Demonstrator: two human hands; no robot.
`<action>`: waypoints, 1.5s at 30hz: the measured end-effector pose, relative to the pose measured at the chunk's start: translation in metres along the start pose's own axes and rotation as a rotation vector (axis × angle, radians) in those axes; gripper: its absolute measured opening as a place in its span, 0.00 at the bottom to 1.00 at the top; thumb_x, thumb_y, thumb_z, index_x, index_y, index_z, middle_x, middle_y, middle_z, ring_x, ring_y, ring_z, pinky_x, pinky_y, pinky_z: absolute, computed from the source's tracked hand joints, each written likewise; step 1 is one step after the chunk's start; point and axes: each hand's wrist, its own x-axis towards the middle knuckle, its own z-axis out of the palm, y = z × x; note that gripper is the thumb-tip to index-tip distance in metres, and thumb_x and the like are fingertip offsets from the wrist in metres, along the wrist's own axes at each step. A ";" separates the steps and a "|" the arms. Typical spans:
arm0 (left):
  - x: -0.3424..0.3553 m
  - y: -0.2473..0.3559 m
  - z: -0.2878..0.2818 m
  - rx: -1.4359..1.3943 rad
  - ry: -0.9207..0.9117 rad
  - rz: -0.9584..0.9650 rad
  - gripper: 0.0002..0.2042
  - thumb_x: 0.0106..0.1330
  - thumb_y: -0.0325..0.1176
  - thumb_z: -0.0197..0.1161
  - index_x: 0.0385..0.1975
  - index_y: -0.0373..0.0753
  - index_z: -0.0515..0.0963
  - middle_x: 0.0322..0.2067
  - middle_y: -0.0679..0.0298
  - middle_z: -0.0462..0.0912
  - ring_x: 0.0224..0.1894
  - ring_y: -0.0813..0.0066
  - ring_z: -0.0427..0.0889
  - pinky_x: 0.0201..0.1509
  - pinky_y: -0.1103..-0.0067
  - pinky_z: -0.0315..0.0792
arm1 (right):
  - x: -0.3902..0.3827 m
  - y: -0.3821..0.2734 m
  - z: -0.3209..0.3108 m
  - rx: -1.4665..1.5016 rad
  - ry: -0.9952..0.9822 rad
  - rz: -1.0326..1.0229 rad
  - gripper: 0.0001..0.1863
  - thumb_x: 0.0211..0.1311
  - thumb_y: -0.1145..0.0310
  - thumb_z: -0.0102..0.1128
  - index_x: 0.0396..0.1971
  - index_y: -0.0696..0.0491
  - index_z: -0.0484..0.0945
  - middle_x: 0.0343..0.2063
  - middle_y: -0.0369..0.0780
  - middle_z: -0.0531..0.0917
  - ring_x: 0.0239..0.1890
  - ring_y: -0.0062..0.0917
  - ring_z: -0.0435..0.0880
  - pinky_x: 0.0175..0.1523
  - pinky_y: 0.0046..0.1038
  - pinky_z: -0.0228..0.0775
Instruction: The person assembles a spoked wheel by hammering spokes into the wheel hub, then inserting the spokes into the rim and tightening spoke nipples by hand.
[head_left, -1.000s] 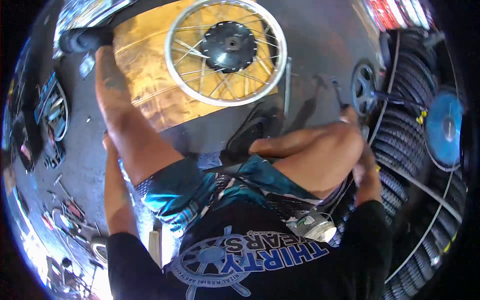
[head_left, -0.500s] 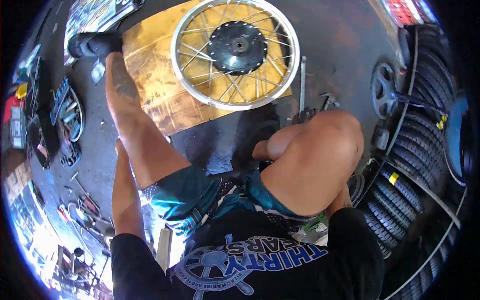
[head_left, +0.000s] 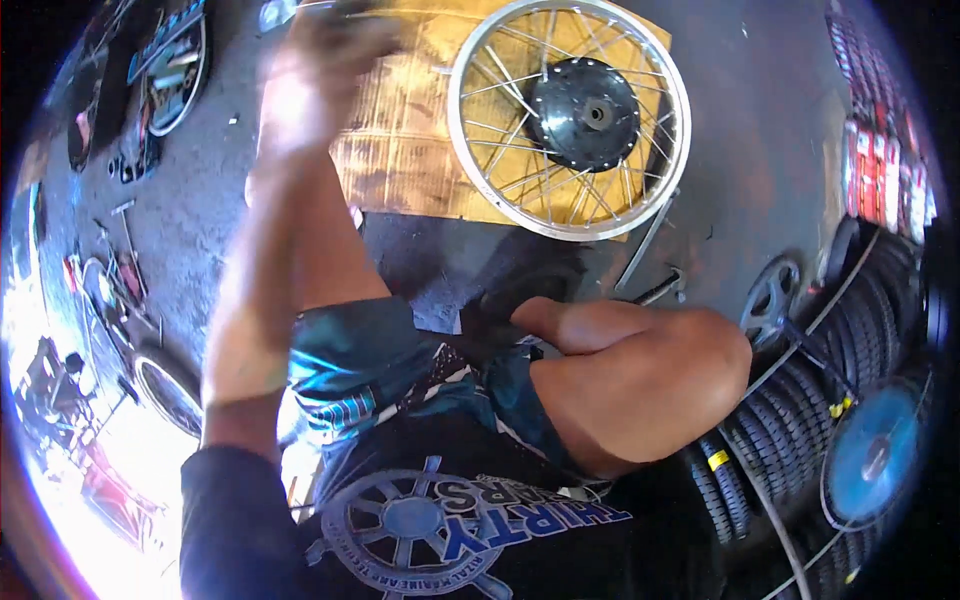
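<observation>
Over the left part of the cardboard (head_left: 410, 150), I am seeing the left hand (head_left: 325, 65) as a blur and cannot tell whether it is gripping anything. To its right, the wheel (head_left: 577, 115) is lying mostly on the cardboard, with a bar (head_left: 649, 240) and a hammer (head_left: 660, 289) resting nearby.

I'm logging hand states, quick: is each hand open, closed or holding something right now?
Left hand: motion-blurred against the cardboard; open, closed or holding cannot be told.
Right hand: out of view, cannot be told.
</observation>
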 end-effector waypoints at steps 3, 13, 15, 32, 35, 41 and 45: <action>0.021 0.053 0.119 -0.614 0.023 -0.331 0.16 0.61 0.43 0.63 0.36 0.35 0.79 0.28 0.55 0.84 0.32 0.65 0.84 0.40 0.71 0.75 | 0.003 -0.001 -0.008 -0.019 0.002 -0.043 0.14 0.62 0.57 0.56 0.42 0.50 0.73 0.21 0.32 0.77 0.19 0.16 0.72 0.21 0.25 0.59; 0.025 0.049 0.230 -0.657 -0.116 -0.336 0.09 0.62 0.39 0.61 0.38 0.44 0.81 0.31 0.55 0.84 0.36 0.56 0.83 0.44 0.68 0.76 | -0.021 0.077 -0.074 0.186 0.875 -0.031 0.19 0.61 0.56 0.59 0.47 0.51 0.73 0.24 0.33 0.79 0.22 0.14 0.74 0.23 0.23 0.61; 0.024 0.048 0.235 -0.676 -0.119 -0.314 0.09 0.62 0.39 0.60 0.38 0.44 0.81 0.31 0.55 0.84 0.36 0.56 0.83 0.43 0.69 0.76 | -0.023 0.086 -0.099 0.190 0.959 -0.025 0.20 0.61 0.56 0.60 0.48 0.51 0.73 0.24 0.33 0.80 0.23 0.14 0.74 0.23 0.23 0.61; 0.002 0.063 0.247 -0.800 -0.240 -0.130 0.10 0.68 0.41 0.54 0.41 0.45 0.76 0.37 0.52 0.82 0.41 0.51 0.80 0.45 0.65 0.74 | 0.169 -0.107 -0.092 -0.619 0.573 -0.131 0.17 0.64 0.57 0.57 0.37 0.59 0.74 0.16 0.41 0.73 0.20 0.19 0.71 0.24 0.27 0.63; 0.000 0.061 0.247 -0.779 -0.234 -0.130 0.10 0.65 0.37 0.56 0.44 0.45 0.77 0.38 0.54 0.82 0.40 0.51 0.81 0.41 0.66 0.76 | 0.194 -0.094 -0.081 -0.504 0.720 -0.434 0.15 0.65 0.59 0.55 0.36 0.58 0.73 0.16 0.45 0.76 0.20 0.26 0.78 0.26 0.31 0.67; 0.000 0.061 0.255 -0.751 -0.232 -0.052 0.12 0.64 0.39 0.56 0.45 0.47 0.76 0.41 0.55 0.81 0.41 0.55 0.81 0.45 0.69 0.76 | 0.216 -0.089 -0.081 -0.717 0.647 -0.026 0.14 0.66 0.62 0.53 0.38 0.59 0.73 0.20 0.53 0.78 0.25 0.43 0.84 0.28 0.35 0.70; -0.001 0.061 0.262 -0.711 -0.262 -0.035 0.11 0.64 0.38 0.54 0.44 0.48 0.76 0.40 0.54 0.81 0.40 0.52 0.81 0.44 0.66 0.76 | 0.205 -0.094 -0.075 -0.499 0.785 -0.283 0.15 0.65 0.62 0.54 0.41 0.59 0.73 0.20 0.52 0.78 0.24 0.42 0.83 0.27 0.35 0.70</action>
